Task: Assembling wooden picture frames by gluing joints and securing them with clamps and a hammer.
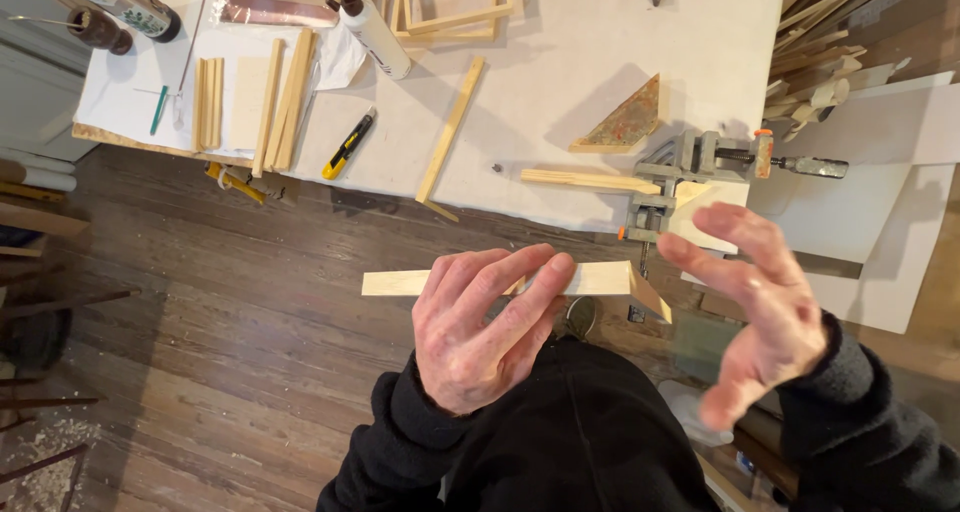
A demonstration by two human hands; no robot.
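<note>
The left hand (480, 327) has its grip closed around a thin wood strip (600, 278) with a slanted end, held above the floor near the bench (560, 92). The right hand (765, 307) is spread wide, holding nothing. The strip looks light, stiff and easy to snap; the middle is probably the best place to hold it.

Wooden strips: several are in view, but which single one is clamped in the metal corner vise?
The short strip lying level on the white table, its right end in the vise. The left hand holds another; the rest lie loose.
</note>
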